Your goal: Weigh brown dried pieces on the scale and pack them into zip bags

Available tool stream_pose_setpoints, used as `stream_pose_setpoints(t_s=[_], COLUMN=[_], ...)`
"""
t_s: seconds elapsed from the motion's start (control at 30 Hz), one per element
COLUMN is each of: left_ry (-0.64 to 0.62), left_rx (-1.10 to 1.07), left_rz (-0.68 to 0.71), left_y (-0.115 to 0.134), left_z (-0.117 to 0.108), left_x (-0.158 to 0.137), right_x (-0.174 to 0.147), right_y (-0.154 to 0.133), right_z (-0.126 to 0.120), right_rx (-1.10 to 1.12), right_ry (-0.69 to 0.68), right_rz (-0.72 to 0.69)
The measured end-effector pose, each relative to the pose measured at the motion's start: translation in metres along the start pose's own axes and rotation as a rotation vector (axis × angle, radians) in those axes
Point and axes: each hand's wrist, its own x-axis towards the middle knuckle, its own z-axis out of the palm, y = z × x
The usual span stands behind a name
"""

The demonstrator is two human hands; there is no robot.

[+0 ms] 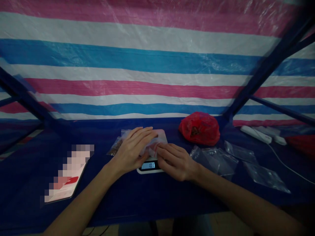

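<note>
A small white digital scale [145, 171] lies on the blue surface, its lit display reading about 10.1. Over its plate is a clear zip bag [150, 146] with a red line near its edge. My left hand [134, 147] holds the bag from the left, its fingers long and slanted across it and the thumb lower down. At the bag's right edge, my right hand [176, 160] pinches with curled fingers. The bag's contents are mostly hidden by my hands. Partly behind my left hand lie small clear bags [115, 147] with brown bits inside.
A red plastic bag [199, 129] with something brown in its opening sits behind my right hand. Flat clear zip bags [219, 160] are spread to the right. A phone [70, 182] lies at left. A white power strip [256, 133] with a cable is at far right.
</note>
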Motion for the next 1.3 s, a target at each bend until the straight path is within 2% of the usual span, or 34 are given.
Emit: stream_pose_setpoints(t_s=[0.13,0.23,0.33,0.43,0.5,0.57,0.63,0.7,0.77,0.83,0.93,1.03,1.2,1.3], left_ry=[0.005,0.042,0.027,0.019,0.025,0.013,-0.027,-0.078,-0.106,-0.104,-0.071,-0.054,-0.065,-0.068], left_rx=[0.019,0.103,0.110,0.069,0.118,0.213,0.285,0.300,0.271,0.219,0.147,0.113,0.054,0.022], left_rz=[0.006,0.017,0.051,0.027,-0.039,-0.140,-0.252,-0.331,-0.379,-0.419,-0.467,-0.468,-0.479,-0.530], left_y=[0.012,0.018,0.019,0.015,0.008,-0.003,-0.014,-0.022,-0.026,-0.026,-0.023,-0.020,-0.018,-0.017], left_z=[0.007,0.005,0.002,0.002,0.004,0.006,0.008,0.011,0.015,0.019,0.022,0.022,0.023,0.024], left_x=[0.003,0.004,0.006,0.006,0.005,0.002,-0.003,-0.006,-0.008,-0.008,-0.004,0.000,0.003,0.003], right_x=[-0.006,-0.004,-0.005,-0.009,-0.012,-0.013,-0.014,-0.015,-0.017,-0.019,-0.021,-0.022,-0.019,-0.015], right_y=[-0.002,-0.006,-0.010,-0.007,0.000,0.009,0.018,0.026,0.030,0.033,0.033,0.032,0.029,0.025], right_z=[0.004,0.015,0.023,0.021,0.017,0.016,0.020,0.030,0.042,0.052,0.060,0.061,0.058,0.053], right_rx=[0.044,0.080,0.172,0.269,0.291,0.278,0.264,0.291,0.345,0.379,0.407,0.443,0.604,0.714], right_ry=[-0.004,-0.073,-0.110,-0.078,-0.020,0.080,0.143,0.080,-0.068,-0.167,-0.196,-0.167,-0.033,0.005], right_rz=[0.072,0.080,0.060,0.056,0.086,0.252,0.539,0.781,0.876,0.914,0.947,0.957,1.007,0.964])
